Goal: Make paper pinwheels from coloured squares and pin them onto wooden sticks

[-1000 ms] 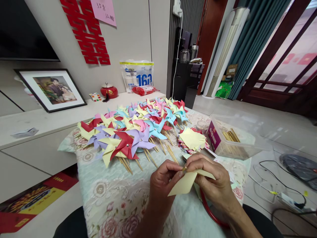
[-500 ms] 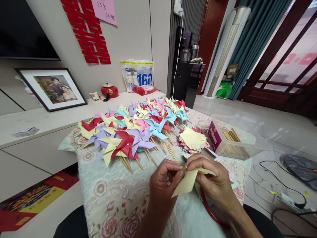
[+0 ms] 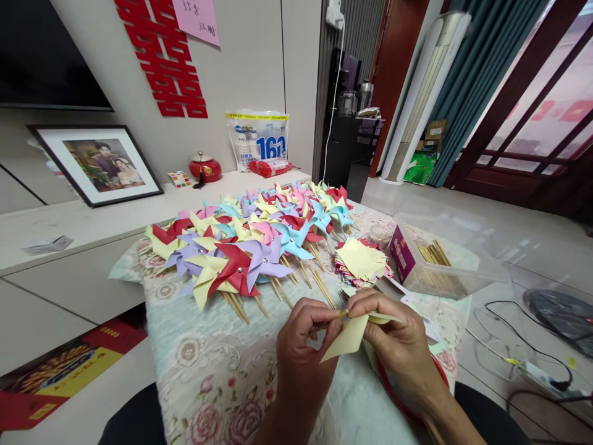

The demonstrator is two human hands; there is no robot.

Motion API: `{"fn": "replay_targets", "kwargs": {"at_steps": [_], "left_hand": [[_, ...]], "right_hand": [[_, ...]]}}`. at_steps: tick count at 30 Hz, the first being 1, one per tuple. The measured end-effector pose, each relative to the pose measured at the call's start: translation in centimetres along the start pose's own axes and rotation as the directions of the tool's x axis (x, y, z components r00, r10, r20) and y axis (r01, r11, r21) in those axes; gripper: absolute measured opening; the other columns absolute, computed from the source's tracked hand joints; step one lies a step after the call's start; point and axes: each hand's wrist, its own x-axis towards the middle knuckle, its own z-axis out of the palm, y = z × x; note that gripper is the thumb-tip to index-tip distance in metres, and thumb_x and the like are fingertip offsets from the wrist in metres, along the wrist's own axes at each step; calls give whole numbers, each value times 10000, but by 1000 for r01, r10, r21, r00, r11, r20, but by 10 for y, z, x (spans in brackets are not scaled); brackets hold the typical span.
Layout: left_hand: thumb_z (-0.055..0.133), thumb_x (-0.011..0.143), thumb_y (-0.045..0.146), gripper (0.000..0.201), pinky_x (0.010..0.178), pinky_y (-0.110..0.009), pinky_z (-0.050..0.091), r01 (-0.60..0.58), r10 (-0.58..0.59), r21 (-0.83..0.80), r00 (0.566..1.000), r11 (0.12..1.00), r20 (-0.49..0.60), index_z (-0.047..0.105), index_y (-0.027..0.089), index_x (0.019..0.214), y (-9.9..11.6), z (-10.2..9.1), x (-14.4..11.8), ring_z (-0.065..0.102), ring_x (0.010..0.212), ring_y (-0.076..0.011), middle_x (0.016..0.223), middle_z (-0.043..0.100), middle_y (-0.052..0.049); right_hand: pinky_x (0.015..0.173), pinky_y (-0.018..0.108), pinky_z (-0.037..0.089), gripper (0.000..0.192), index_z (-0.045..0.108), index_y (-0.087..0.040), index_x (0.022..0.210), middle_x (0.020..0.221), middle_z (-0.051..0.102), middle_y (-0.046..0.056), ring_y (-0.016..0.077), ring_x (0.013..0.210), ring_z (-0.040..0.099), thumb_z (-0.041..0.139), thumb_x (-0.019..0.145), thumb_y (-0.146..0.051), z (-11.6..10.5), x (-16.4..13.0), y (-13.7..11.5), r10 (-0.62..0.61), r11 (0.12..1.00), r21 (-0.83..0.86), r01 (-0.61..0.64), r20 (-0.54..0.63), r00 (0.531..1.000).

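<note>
- Your left hand (image 3: 303, 346) and right hand (image 3: 401, 343) meet just above the near edge of the floral tablecloth (image 3: 208, 364), with a pale yellow paper piece (image 3: 345, 339) held between them.
- The yellow paper looks very light and thin; judge it easy to crease or tear, so keep your hold near the corner you are working, not on the loose flap.
- Your left fingers (image 3: 324, 318) are pinched nearly closed on what seems a thin wooden stick (image 3: 341, 314); its tip shows at the paper's upper corner.
- The stick is stiff but slender, and probably snaps if bent; a grip close to the tip gives most control.
- Your right fingers (image 3: 370, 309) curl closed over the paper's top edge, thumb hidden beneath.
- A spread of finished pinwheels (image 3: 250, 247) lies well beyond your hands.
- A stack of cut paper squares (image 3: 361, 259) sits just past your right hand, beside a clear box of sticks (image 3: 435, 259).
- A red ring (image 3: 393, 395) shows under your right wrist; what it is, you cannot tell.
</note>
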Motion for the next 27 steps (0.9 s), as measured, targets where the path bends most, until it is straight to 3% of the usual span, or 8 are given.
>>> {"fn": "replay_targets", "kwargs": {"at_steps": [5,9,14,27], "left_hand": [[632,858,74,141,629,-243,432,-67,66,94,998,993,12,652,206,905,4,-2,2,579,735,-137,805,593,2],[625,871,93,120,641,-259,446,-70,67,156,997,985,22,655,204,909,7,-4,3,593,745,-150,814,608,-10],[597,876,81,142,669,-271,466,-112,107,185,994,976,35,645,203,929,9,-4,4,608,771,-161,830,611,-19],[599,851,56,157,656,-260,485,-128,133,250,991,960,-1,650,196,900,13,-2,3,612,738,-159,798,611,-16]], "right_hand": [[816,304,504,65,682,-243,851,835,718,5,176,806,669,678,894,-195,2,-3,5,-37,999,-13,37,-17,999],[773,300,512,54,680,-258,896,835,730,5,180,787,671,684,888,-205,2,-5,6,-27,997,-76,21,-79,997],[983,413,439,140,719,-293,987,823,758,-17,196,786,698,675,898,-195,-1,-3,6,-141,977,-170,131,-53,989],[945,426,432,191,692,-279,1002,828,715,-17,181,765,659,625,909,-126,3,-3,14,-171,976,-140,167,-19,985]]}}
